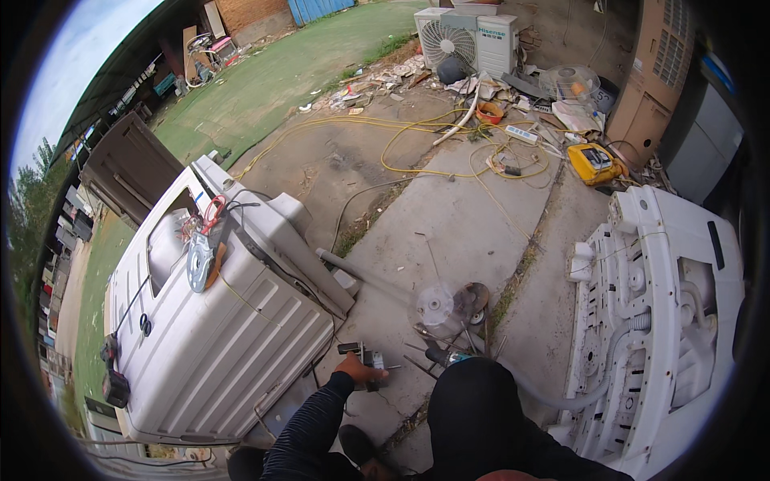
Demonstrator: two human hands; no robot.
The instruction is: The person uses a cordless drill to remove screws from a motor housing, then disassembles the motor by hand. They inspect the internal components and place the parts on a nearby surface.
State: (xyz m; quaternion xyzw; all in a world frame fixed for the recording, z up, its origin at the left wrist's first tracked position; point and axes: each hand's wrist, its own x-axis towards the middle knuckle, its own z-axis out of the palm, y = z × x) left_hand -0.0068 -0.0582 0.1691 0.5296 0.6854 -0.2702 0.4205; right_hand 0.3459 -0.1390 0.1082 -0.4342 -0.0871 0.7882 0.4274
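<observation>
My left hand [362, 370] reaches in at the bottom middle, its fingers closed around a small motor-like part [370, 357] with a dark cylindrical end and a thin metal shaft pointing right. My right hand does not show; my dark-clothed knee [473, 401] fills the bottom centre. Just beyond the knee is a teal and black power drill [449, 357], partly hidden. Around it lie metal rods and a translucent round tub part [435, 306]. Beside that tub part rests a brown, rusty-looking disc [471, 298].
On the left lies a white washing-machine casing [233, 337], with pliers [145, 325], a cordless tool [114, 377] and wires on it. An opened white machine with a grey hose [597, 389] stands right. Beyond are a yellow cable [385, 152], a yellow device [592, 164] and an air-conditioner unit [465, 42].
</observation>
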